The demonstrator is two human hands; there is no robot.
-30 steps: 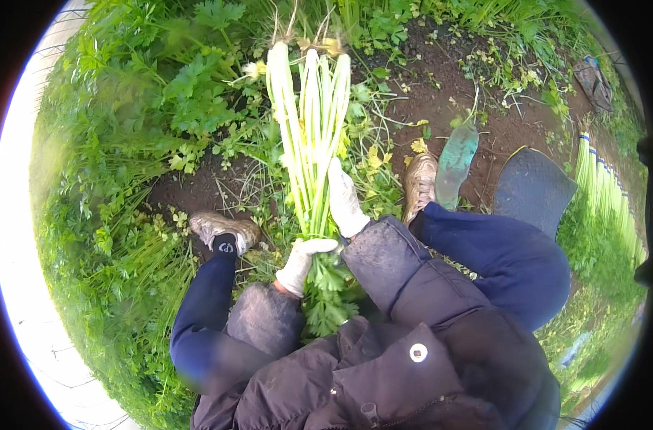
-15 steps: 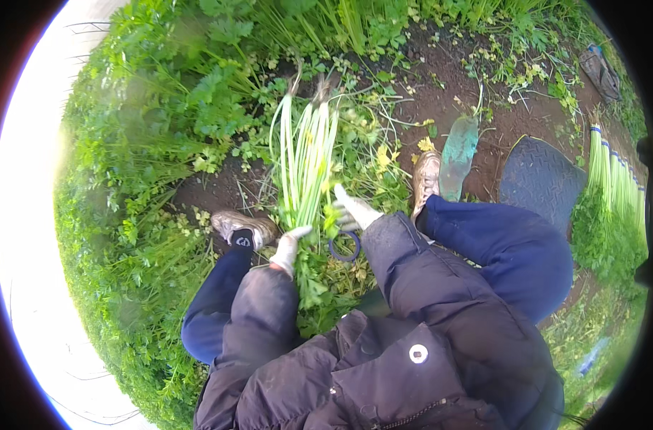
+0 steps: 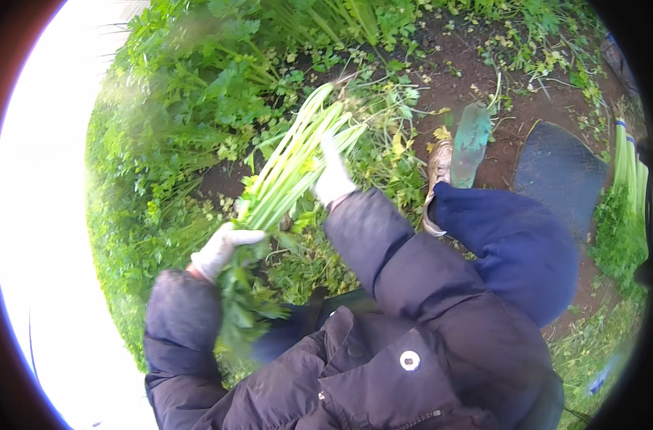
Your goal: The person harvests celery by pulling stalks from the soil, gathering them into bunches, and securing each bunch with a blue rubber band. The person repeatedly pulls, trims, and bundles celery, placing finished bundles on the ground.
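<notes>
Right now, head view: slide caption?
White-gloved left hand holds a pale-green celery bunch near its leaves; white-gloved right hand at the stalks.

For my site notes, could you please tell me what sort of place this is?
Probably a vegetable plot, likely celery: leafy green plants grow thickly beside bare brown soil, with banded celery bunches at the right.

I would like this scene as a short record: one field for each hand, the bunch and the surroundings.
left hand: white-gloved, holding the celery bunch near its leaves
right hand: white-gloved, at the stalks; blurred, grip unclear
bunch: slanted, leaves lower left, pale stem ends upper right
surroundings: leafy plants; brown shoe, green flat piece, dark mat, banded bundles rightward
</notes>
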